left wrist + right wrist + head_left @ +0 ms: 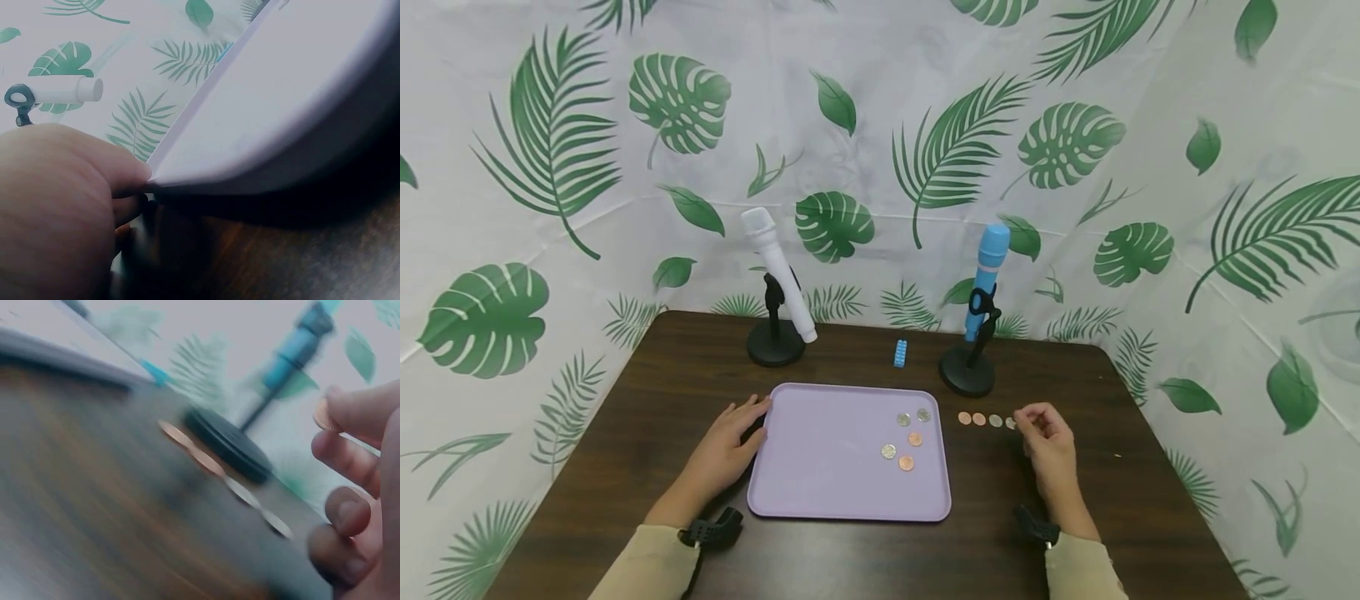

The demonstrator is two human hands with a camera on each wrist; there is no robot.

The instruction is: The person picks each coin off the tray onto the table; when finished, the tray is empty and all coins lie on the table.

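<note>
My right hand (1049, 442) pinches a copper-coloured coin (322, 416) between thumb and forefinger, seen in the right wrist view. Below it a row of coins (205, 461) lies on the table, copper ones at the left and silver ones at the right. In the head view the hand overlaps the row's right end. My left hand (722, 450) rests beside the lilac tray (820, 510), fingers extended, with fingertips at its left rim. Several silver and copper coins (906, 463) lie in the right half of the tray.
Behind the tray, a white microphone (782, 271) leans in a black stand at the left. A blue microphone (988, 267) sits in another stand behind the coin row. Between them lies a small blue block (900, 353). A leaf-patterned cloth (865, 108) hangs behind the dark wooden table (820, 562).
</note>
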